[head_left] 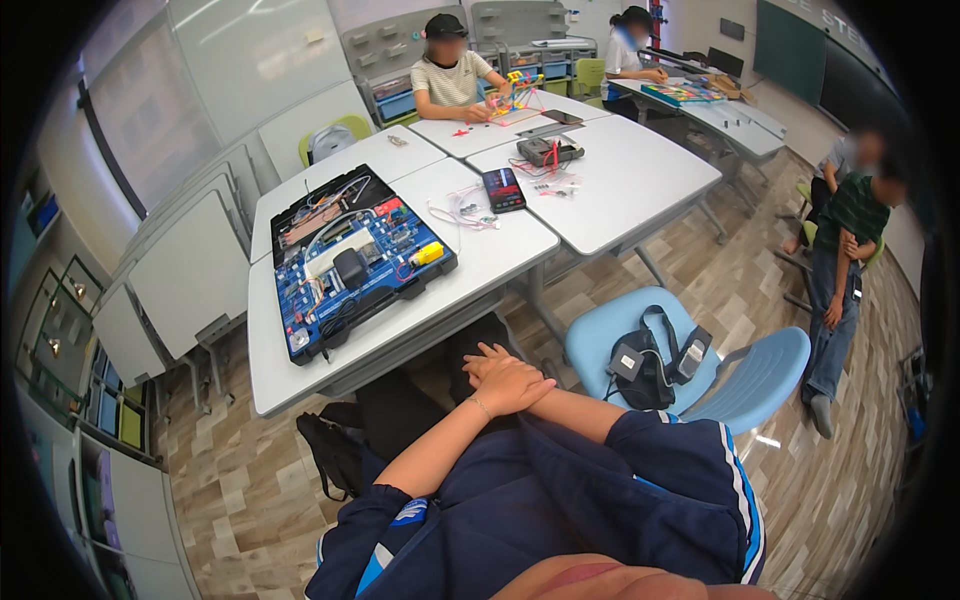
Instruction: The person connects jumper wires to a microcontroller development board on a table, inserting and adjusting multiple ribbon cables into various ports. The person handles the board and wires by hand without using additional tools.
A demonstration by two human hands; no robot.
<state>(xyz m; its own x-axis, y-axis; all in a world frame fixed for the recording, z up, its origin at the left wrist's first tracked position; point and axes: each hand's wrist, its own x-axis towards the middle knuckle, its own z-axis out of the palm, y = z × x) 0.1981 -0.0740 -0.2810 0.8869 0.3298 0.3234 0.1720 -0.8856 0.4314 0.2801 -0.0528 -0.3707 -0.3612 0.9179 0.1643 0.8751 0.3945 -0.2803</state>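
Open black case [437, 276] with blue circuit board [383, 275], yellow block [429, 253]

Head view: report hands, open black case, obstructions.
Bare left hand over bare right hand. Open black plastic case, blue circuit board inside, untouched. Edge of white table between hands and case.
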